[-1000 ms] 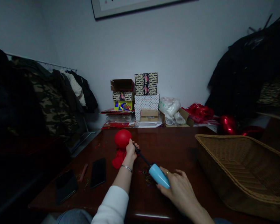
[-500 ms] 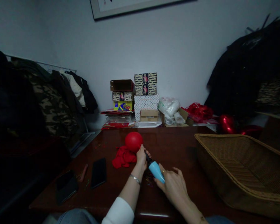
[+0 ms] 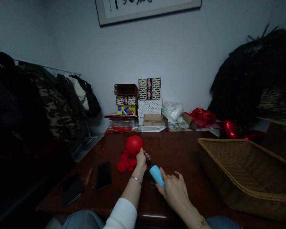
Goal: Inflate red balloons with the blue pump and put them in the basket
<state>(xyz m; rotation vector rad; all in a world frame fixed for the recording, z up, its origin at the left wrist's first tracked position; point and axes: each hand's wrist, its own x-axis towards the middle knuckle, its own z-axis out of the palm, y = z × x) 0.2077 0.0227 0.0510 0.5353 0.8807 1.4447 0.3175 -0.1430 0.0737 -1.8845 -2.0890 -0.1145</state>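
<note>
A small, round, partly inflated red balloon (image 3: 134, 145) sits at the end of a hand pump (image 3: 157, 176) with a light blue body and a dark nozzle end. My left hand (image 3: 142, 159) is closed around the balloon's neck where it meets the nozzle; the join itself is hidden by the fingers. Thumb and fingers of my right hand (image 3: 175, 190) grip the blue part of the pump, with some fingers raised. Beneath and left of the inflated balloon lies a heap of limp red balloons (image 3: 126, 163).
Two dark phones, one (image 3: 104, 176) nearer my left arm and another (image 3: 72, 190) farther left, lie on the brown table (image 3: 181, 149). Between them is a thin reddish stick (image 3: 89, 176). A large wicker basket (image 3: 228, 178) occupies the right side. Stacked boxes (image 3: 149, 111) stand behind.
The view has tilted up slightly, showing more of the framed picture. Both hands, the pump and the balloon appear a little farther left; the grips stay the same.
</note>
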